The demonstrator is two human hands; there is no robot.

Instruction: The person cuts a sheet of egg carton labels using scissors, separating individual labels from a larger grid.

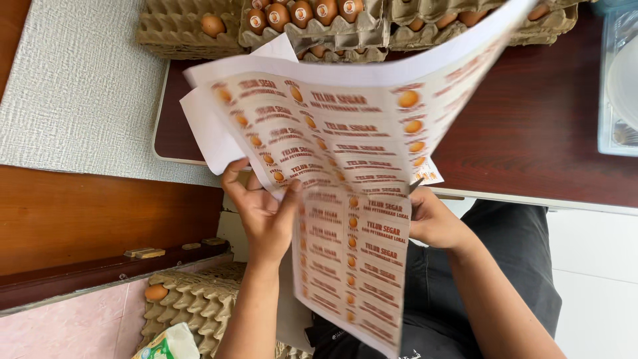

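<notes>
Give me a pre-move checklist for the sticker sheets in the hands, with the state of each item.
1. Left hand grips the sticker sheets at their left edge: ok.
2. Right hand supports the sheets from behind: ok, though its fingers are mostly hidden.
3. Sheets flat and uncurled: not ok, the top sheet bends and lifts.
4. Number of sheets held: cannot tell.
5. Egg trays on the table are apart from the sheets: cannot tell, the sheets overlap them in view.
6. Egg tray on the floor holds one visible egg: ok.

White label sheets [345, 153] with orange-and-red repeats, brown eggs [300, 13], dark-red table [531, 133]
</notes>
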